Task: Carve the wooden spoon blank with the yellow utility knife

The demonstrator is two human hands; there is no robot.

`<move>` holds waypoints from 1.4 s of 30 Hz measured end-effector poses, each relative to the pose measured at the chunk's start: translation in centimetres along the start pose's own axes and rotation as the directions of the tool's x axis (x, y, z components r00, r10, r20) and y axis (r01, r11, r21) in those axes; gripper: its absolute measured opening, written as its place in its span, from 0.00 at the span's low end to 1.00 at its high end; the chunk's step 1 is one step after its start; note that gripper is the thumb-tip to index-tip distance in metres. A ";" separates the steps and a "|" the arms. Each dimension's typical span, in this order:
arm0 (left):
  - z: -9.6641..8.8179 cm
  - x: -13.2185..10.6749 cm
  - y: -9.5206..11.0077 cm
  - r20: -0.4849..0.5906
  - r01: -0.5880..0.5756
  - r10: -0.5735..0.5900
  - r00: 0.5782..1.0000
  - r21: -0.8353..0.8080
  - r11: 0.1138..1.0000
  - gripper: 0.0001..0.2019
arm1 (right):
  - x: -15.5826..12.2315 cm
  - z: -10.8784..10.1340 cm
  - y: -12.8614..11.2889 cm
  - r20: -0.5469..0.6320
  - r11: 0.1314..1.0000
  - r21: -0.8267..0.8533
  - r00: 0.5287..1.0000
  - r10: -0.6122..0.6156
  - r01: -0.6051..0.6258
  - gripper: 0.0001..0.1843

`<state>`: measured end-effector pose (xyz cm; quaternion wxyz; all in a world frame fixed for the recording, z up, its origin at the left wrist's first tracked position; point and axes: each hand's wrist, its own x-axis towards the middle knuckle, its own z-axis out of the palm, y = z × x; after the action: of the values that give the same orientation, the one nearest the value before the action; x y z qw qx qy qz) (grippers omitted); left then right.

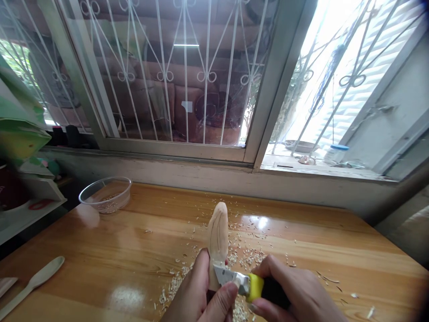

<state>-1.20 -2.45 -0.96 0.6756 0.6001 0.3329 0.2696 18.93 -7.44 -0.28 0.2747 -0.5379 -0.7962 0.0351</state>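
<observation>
A pale carved piece of wood (218, 232) with a rounded tip and dark lines along its face stands nearly upright in my left hand (204, 293). The fingers of that hand wrap round its lower part. My right hand (295, 290) grips a utility knife (255, 287) with a yellow and black handle. Its blade lies against the wood just above my left thumb, and the thumb is close to the blade's back near the knife's metal collar. Wood shavings (177, 281) are scattered on the table (127, 250) below and around both hands.
A clear plastic bowl (106, 197) with small bits inside stands at the back left. A wooden spoon (40, 275) lies at the left front. A white shelf (43, 197) borders the table's left side. Behind is a barred window (174, 154); a lidded jar (336, 153) sits on its right ledge.
</observation>
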 end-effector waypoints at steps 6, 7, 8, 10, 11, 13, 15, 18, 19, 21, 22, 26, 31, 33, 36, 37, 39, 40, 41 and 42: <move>-0.2 0.8 -0.4 0.015 -0.007 0.006 1.000 0.068 0.998 0.23 | 0.4 0.7 0.3 -0.032 0.999 -0.036 0.999 0.013 -0.014 0.18; -0.1 0.8 -0.4 0.005 -0.007 0.007 1.000 0.069 0.998 0.23 | 0.4 0.7 0.3 -0.046 0.998 -0.055 0.999 0.005 -0.008 0.18; -0.1 0.8 -0.4 -0.003 -0.008 0.009 1.000 0.065 0.998 0.22 | 0.4 0.7 0.3 -0.062 0.997 -0.075 0.998 -0.003 -0.001 0.17; 0.0 0.9 -0.4 -0.006 -0.018 0.018 1.000 0.054 0.998 0.22 | 0.4 0.6 0.2 -0.088 0.994 -0.108 0.996 -0.014 0.005 0.17; 0.0 0.9 -0.4 -0.004 -0.022 0.022 1.000 0.049 0.999 0.22 | 0.4 0.6 0.2 -0.093 0.993 -0.115 0.996 -0.014 0.004 0.17; 0.1 0.9 -0.5 0.001 -0.026 0.026 1.000 0.055 0.998 0.22 | 0.4 0.6 0.2 -0.090 0.995 -0.102 0.996 -0.008 -0.002 0.17; 0.0 1.0 -0.6 0.002 -0.031 0.031 1.000 0.076 0.997 0.22 | 0.6 0.7 0.4 -0.070 0.998 -0.058 0.998 0.003 -0.007 0.18; 0.0 1.1 -0.8 0.003 -0.043 0.043 0.999 0.126 0.991 0.21 | 0.8 0.8 0.6 -0.038 1.000 -0.002 0.999 0.022 -0.022 0.20; -0.1 1.1 -0.8 0.002 -0.040 0.040 0.999 0.140 0.989 0.21 | 0.8 0.8 0.6 -0.028 1.000 0.004 0.999 0.031 -0.030 0.20; 0.0 1.0 -0.7 -0.001 -0.027 0.028 1.000 0.161 0.987 0.21 | 0.8 0.8 0.7 -0.009 0.999 -0.001 0.999 0.038 -0.038 0.20; 0.0 1.0 -0.7 -0.002 -0.022 0.023 1.000 0.166 0.986 0.20 | 0.7 0.8 0.7 -0.009 0.999 -0.011 0.999 0.038 -0.039 0.20; 0.1 0.9 -0.4 -0.001 -0.028 0.028 1.000 0.163 0.986 0.20 | 0.4 0.7 0.5 -0.049 0.998 -0.065 0.999 0.013 -0.016 0.18; 0.3 0.6 -0.3 -0.012 -0.017 0.019 1.000 0.130 0.991 0.22 | 0.5 0.4 0.3 -0.047 0.999 -0.046 0.999 0.006 -0.008 0.20; 0.4 0.5 -0.3 -0.017 -0.005 0.007 1.000 0.123 0.992 0.23 | 0.7 0.3 0.3 -0.033 1.000 -0.021 0.999 0.002 -0.002 0.20; 0.4 0.4 -0.4 -0.035 0.009 -0.005 0.999 0.138 0.990 0.22 | 0.7 0.3 0.3 -0.025 1.000 -0.003 1.000 0.002 -0.002 0.21; 0.4 0.4 -0.4 -0.037 0.001 0.004 0.999 0.150 0.989 0.21 | 0.6 0.3 0.3 -0.025 1.000 -0.008 1.000 0.007 -0.007 0.20; 0.4 0.6 -0.4 -0.027 -0.026 0.031 0.999 0.163 0.986 0.20 | 0.5 0.5 0.5 -0.037 0.999 -0.035 0.999 0.023 -0.024 0.19; 0.4 0.7 -0.3 -0.020 -0.036 0.040 0.999 0.154 0.987 0.20 | 0.4 0.6 0.6 -0.050 0.998 -0.048 0.998 0.025 -0.028 0.18; 0.4 0.8 -0.2 -0.012 -0.042 0.044 0.999 0.131 0.990 0.21 | 0.4 0.6 0.6 -0.061 0.998 -0.051 0.998 0.030 -0.033 0.18; 0.4 0.8 -0.1 -0.009 -0.040 0.041 0.999 0.095 0.995 0.21 | 0.4 0.6 0.7 -0.064 0.999 -0.032 0.997 0.035 -0.037 0.17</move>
<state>-0.36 -2.11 -1.12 0.6388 0.6366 0.3369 0.2704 19.07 -6.66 -0.91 0.2904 -0.5575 -0.7776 0.0097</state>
